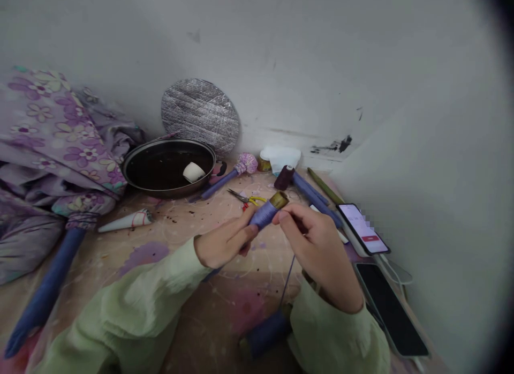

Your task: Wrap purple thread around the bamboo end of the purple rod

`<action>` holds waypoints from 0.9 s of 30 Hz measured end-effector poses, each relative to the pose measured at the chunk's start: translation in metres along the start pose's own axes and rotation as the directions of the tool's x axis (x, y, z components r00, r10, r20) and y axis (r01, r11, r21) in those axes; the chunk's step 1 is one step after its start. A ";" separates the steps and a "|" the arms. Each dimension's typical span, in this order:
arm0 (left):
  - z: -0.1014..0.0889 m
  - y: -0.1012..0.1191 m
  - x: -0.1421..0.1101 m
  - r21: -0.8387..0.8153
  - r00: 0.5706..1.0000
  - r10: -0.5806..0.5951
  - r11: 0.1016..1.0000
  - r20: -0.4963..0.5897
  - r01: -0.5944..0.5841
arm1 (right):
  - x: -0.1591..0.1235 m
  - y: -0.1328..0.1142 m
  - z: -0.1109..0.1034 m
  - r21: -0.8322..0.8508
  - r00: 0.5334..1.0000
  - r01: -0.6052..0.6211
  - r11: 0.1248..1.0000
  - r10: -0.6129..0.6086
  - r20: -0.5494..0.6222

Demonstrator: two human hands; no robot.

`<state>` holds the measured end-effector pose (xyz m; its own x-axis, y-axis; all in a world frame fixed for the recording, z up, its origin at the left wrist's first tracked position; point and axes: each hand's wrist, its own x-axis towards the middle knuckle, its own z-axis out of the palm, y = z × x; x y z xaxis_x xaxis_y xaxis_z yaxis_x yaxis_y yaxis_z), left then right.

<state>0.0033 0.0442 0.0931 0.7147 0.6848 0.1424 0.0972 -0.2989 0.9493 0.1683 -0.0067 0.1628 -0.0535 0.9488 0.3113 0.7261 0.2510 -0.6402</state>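
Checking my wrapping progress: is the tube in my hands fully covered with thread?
No: the tube, held by the left hand and right hand, has purple thread over most of it, but its gold end shows bare.

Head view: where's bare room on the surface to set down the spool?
Left of the left hand, a patch of surface lies below the white cone. Behind the spool, scissors, rods and a phone crowd it.

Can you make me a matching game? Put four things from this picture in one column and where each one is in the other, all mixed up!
Things:
1. white lump
2. lit phone
3. purple thread spool
4. yellow-handled scissors

Places:
A. between the left hand and right hand
B. beside a dark phone
C. inside the black pan
D. on the speckled surface, just beyond the hands

Pairs: 1-C, 2-B, 3-A, 4-D
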 end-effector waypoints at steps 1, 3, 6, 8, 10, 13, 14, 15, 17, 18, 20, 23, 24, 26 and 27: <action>-0.001 0.002 -0.001 0.033 1.000 -0.011 0.999 0.004 0.011 | 0.000 0.001 0.000 0.003 1.000 -0.004 1.000 0.004 0.002; -0.003 0.008 -0.001 0.098 0.999 -0.031 0.995 0.010 0.030 | 0.001 0.002 -0.001 0.009 1.000 -0.009 1.000 0.009 -0.008; -0.008 0.017 -0.001 0.153 1.000 -0.005 0.988 0.010 0.003 | 0.001 0.004 -0.001 0.023 1.000 -0.004 1.000 0.004 -0.030; -0.010 0.021 -0.002 0.155 1.000 0.022 0.988 -0.010 -0.020 | 0.001 0.005 -0.002 0.027 1.000 0.004 1.000 -0.003 -0.031; -0.009 0.022 -0.002 0.076 0.999 0.039 0.996 -0.036 -0.037 | 0.002 0.005 -0.001 0.005 1.000 0.014 1.000 -0.014 -0.027; -0.004 0.021 -0.003 -0.062 0.996 0.031 0.997 -0.080 -0.036 | 0.002 0.005 0.000 -0.038 0.999 0.029 0.999 -0.030 -0.041; -0.001 0.021 -0.003 -0.076 0.996 0.020 0.997 -0.090 -0.027 | 0.002 0.004 0.000 -0.042 0.998 0.031 0.999 -0.033 -0.046; 0.001 0.020 -0.003 -0.081 0.995 0.014 0.996 -0.097 -0.022 | 0.003 0.004 0.000 -0.042 0.998 0.031 0.999 -0.033 -0.049; 0.004 0.018 -0.003 -0.106 0.996 0.011 0.994 -0.090 -0.021 | 0.003 0.003 0.000 -0.034 0.999 0.030 0.999 -0.031 -0.038; 0.004 0.017 -0.002 -0.141 0.997 0.011 0.990 -0.076 -0.021 | 0.003 0.003 0.000 -0.028 0.999 0.030 0.999 -0.031 -0.028; 0.004 0.012 -0.002 -0.245 0.998 0.010 0.969 -0.057 -0.024 | 0.002 0.002 0.000 -0.013 0.999 0.034 0.999 -0.034 -0.003; 0.001 0.006 0.000 -0.374 0.999 0.015 0.927 -0.032 -0.026 | 0.002 0.002 -0.001 0.005 0.999 0.031 1.000 -0.031 0.018; 0.000 0.005 0.001 -0.394 0.999 0.023 0.919 -0.026 -0.031 | 0.002 0.002 -0.001 0.010 1.000 0.027 1.000 -0.027 0.017; -0.001 0.005 0.002 -0.421 0.999 0.037 0.906 -0.022 -0.043 | 0.003 0.003 -0.002 0.013 1.000 0.026 1.000 -0.026 -0.002; -0.001 0.006 0.002 -0.440 0.999 0.040 0.897 -0.021 -0.046 | 0.003 0.004 -0.002 0.011 1.000 0.029 1.000 -0.029 -0.013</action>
<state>0.0048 0.0445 0.0997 0.7032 0.6861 0.1867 -0.2504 -0.0068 0.9681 0.1722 -0.0029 0.1631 -0.0652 0.9386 0.3387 0.7169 0.2802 -0.6384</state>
